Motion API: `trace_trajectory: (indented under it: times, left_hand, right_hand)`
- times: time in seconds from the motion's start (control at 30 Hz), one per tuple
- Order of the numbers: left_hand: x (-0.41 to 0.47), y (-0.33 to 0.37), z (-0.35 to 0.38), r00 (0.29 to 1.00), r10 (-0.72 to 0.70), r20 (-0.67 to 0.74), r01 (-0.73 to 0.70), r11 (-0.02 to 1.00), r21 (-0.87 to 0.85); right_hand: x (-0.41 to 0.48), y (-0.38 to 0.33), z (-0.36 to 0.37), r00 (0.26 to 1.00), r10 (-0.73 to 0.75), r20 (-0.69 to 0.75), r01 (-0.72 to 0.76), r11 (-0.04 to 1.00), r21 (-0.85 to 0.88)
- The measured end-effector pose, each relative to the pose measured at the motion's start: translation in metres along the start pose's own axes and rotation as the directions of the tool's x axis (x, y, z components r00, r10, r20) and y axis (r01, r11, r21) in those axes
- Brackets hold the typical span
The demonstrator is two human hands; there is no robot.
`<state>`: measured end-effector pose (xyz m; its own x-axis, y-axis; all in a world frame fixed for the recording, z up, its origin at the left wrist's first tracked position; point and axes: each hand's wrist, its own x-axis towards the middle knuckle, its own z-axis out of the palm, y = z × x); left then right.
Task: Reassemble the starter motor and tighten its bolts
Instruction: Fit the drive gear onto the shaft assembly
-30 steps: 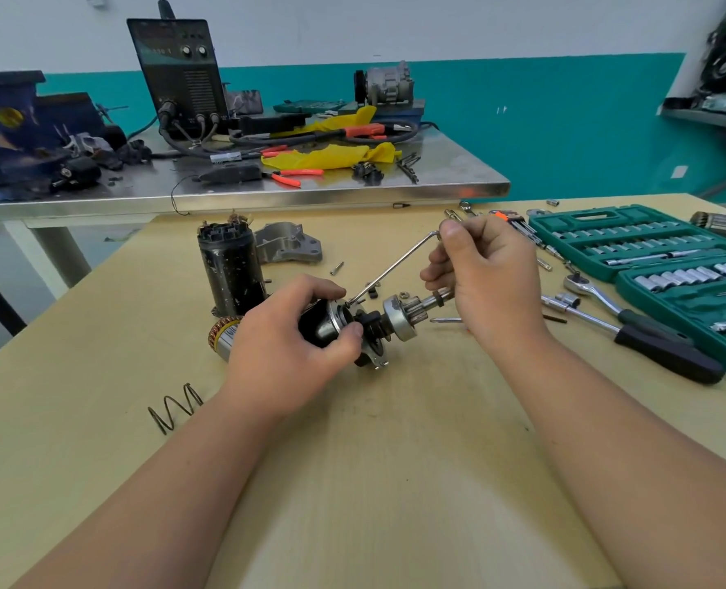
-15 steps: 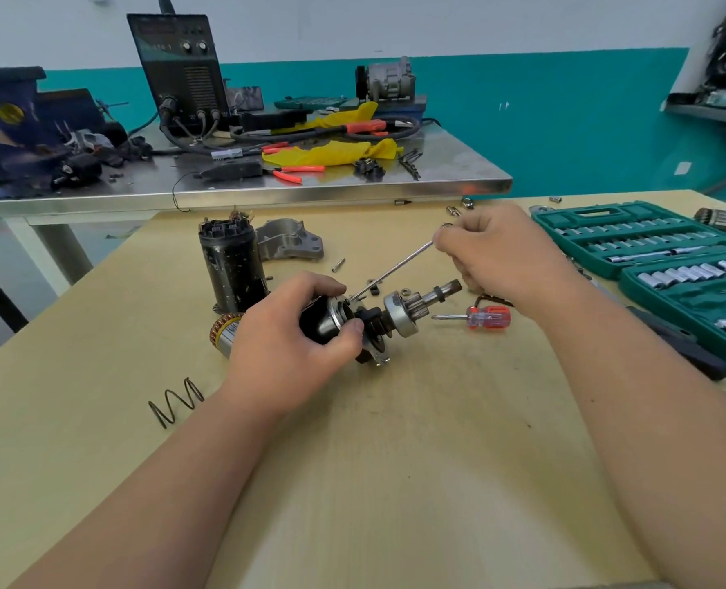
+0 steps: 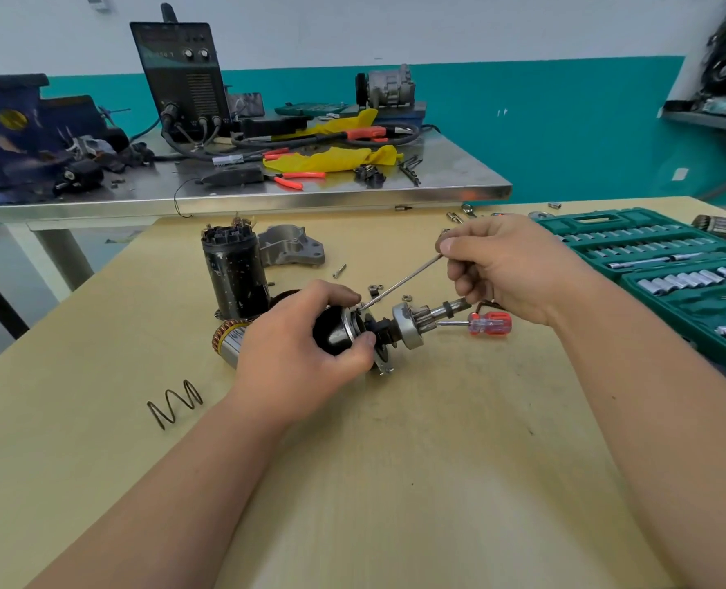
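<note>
The starter motor part [image 3: 406, 331] sat at the middle of the wooden table [image 3: 395, 482], its black end gripped by the left hand [image 3: 297, 354]. The right hand [image 3: 510, 265] pinched a thin metal rod [image 3: 403, 282], whose tip met the part's rim. A red screwdriver [image 3: 488, 324] lay just beside the shaft, a black casing [image 3: 234, 274] stood upright behind, and a spring [image 3: 174, 402] lay well to the left.

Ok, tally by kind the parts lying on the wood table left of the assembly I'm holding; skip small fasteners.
Black motor housing: 1
Grey end bracket: 1
Copper-wound armature, partly behind the hand: 1
Coil spring: 1
Total: 4
</note>
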<state>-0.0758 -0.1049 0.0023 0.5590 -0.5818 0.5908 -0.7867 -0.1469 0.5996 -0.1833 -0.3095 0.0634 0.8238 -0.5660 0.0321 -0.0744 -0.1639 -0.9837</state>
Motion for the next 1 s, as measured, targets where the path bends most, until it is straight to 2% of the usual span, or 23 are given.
trace_trajectory:
  times: [0.07,0.13,0.2,0.37,0.5,0.57,0.63,0.7,0.77,0.83,0.93,1.0]
  left_hand:
    - [0.0,0.0,0.0,1.0,-0.012,0.004,0.012,1.0,-0.005]
    - [0.0,-0.002,0.0,1.0,-0.028,0.007,0.028,0.999,-0.019]
    - [0.001,-0.004,0.0,0.999,-0.044,0.001,0.044,0.998,-0.032]
    - [0.002,-0.008,-0.001,0.998,-0.068,-0.015,0.067,0.997,-0.05]
    - [0.002,-0.007,-0.001,0.998,-0.068,-0.016,0.067,0.997,-0.023]
    - [0.001,-0.005,-0.002,0.999,-0.053,-0.01,0.053,0.999,-0.009]
    - [0.0,-0.003,-0.002,0.999,-0.038,-0.004,0.038,0.999,0.005]
    - [0.0,-0.002,-0.003,1.0,-0.025,-0.002,0.025,1.0,0.014]
    - [0.0,-0.002,-0.002,1.0,-0.018,-0.004,0.018,1.0,0.018]
    - [0.0,-0.004,-0.002,1.0,-0.026,-0.007,0.027,1.0,0.011]
    - [0.001,-0.006,-0.002,0.999,-0.044,-0.014,0.044,0.999,-0.002]
    - [0.001,-0.007,-0.002,0.998,-0.053,-0.016,0.053,0.999,-0.014]
  right_hand:
    - [-0.003,0.001,-0.004,0.994,-0.002,0.111,-0.015,0.988,0.157]
    - [-0.006,0.005,-0.011,0.971,-0.02,0.24,-0.068,0.934,0.352]
    - [-0.009,0.012,-0.014,0.953,-0.043,0.301,-0.097,0.896,0.434]
    - [-0.008,0.02,-0.003,0.97,-0.097,0.223,0.001,0.918,0.396]
    - [-0.007,0.016,0.01,0.999,-0.039,0.019,0.032,0.966,0.257]
    - [-0.005,0.013,0.016,0.998,0.063,0.004,-0.06,0.927,0.37]
    - [-0.003,0.009,0.02,0.985,0.162,0.065,-0.172,0.837,0.52]
    - [-0.004,0.008,0.023,0.979,0.185,0.088,-0.199,0.752,0.629]
    - [-0.005,0.013,0.023,0.991,0.123,0.053,-0.128,0.75,0.649]
    - [-0.007,0.018,0.023,1.0,-0.005,0.002,0.002,0.816,0.578]
    - [-0.011,0.022,0.021,0.991,-0.131,-0.025,0.125,0.848,0.515]
    - [-0.011,0.024,0.021,0.981,-0.171,-0.09,0.192,0.907,0.375]
